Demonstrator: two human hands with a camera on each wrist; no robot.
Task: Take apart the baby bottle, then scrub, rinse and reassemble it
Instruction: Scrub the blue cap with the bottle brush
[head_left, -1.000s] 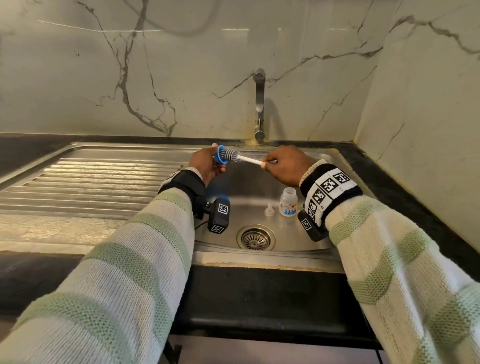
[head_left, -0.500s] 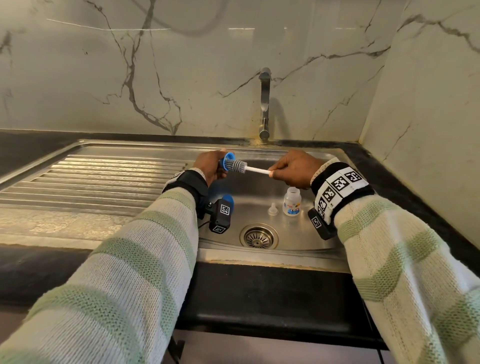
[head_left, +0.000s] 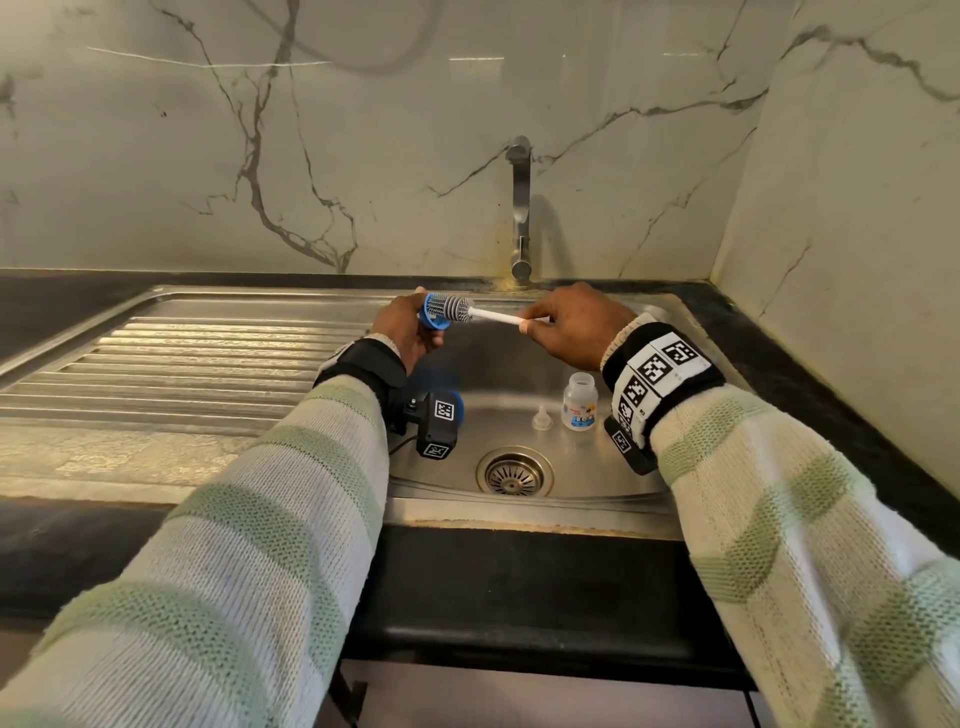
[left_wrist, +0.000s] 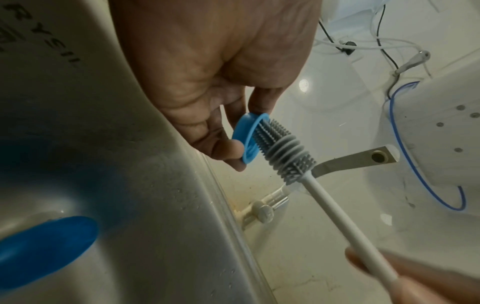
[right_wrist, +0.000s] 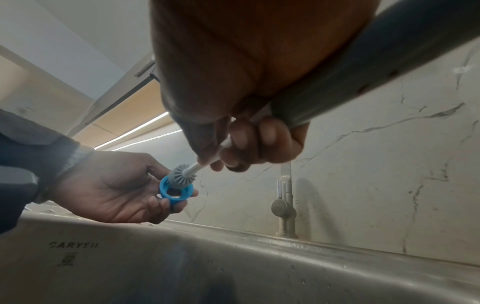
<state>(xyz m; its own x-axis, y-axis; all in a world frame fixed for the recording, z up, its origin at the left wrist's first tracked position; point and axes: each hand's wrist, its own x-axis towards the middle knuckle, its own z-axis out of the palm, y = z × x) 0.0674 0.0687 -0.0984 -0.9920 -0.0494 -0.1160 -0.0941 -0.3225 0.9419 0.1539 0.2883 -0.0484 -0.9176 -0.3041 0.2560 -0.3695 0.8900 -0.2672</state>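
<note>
- Our left hand (head_left: 402, 332) pinches the blue plastic screw ring (head_left: 434, 312) over the steel sink (head_left: 524, 387).
- Our right hand (head_left: 574, 330) grips the white-handled grey silicone bottle brush (head_left: 483, 313), bristles inside the ring.
- Small clear bottle body (head_left: 580, 401) stands beside the clear teat (head_left: 541, 419), near the drain (head_left: 514, 470).

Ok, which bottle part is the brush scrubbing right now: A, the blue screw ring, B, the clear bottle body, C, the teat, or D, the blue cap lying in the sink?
A: the gray bristle head of the brush sits inside the blue screw ring held by the left hand.
</note>
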